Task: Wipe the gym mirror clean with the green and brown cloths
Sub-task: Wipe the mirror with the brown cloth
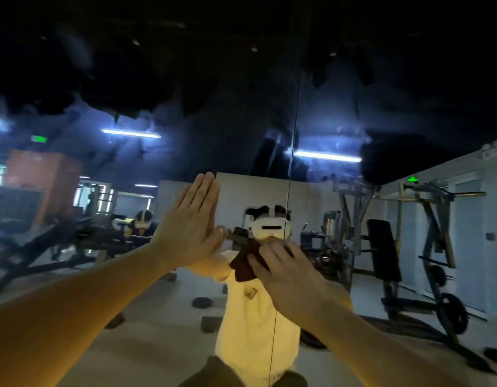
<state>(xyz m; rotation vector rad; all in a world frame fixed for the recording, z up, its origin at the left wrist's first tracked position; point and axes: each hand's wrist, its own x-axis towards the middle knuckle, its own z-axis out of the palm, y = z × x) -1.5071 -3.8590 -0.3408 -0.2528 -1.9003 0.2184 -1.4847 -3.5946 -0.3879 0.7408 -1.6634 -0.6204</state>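
— Where were the hands?
— Nearest, two bare forearms reached forward. The left hand [190, 219] lay flat on the large wall mirror [158, 79], fingers straight and together, pointing up, holding nothing. The right hand [283, 272], lower and to its right, had its fingers curled over a dark brown crumpled cloth [241, 265] and pressed it to the glass.
— And the cloth, relative to them?
— Under the right fingers, spilling out on their left side, near the left thumb but apart from it.
— Which way did it run?
— The part that showed ran roughly up and down, its lower edge hanging below the fingertips. Bunched as it was, I couldn't tell its true long axis.
— And beyond?
— A thin vertical seam [293, 141] crossed the glass behind the right hand. Reflected there were a pale yellow shirt [250, 325], a white headset [269, 227], a black weight bench machine [409, 247] at right, and long white ceiling tube lights [131, 133].
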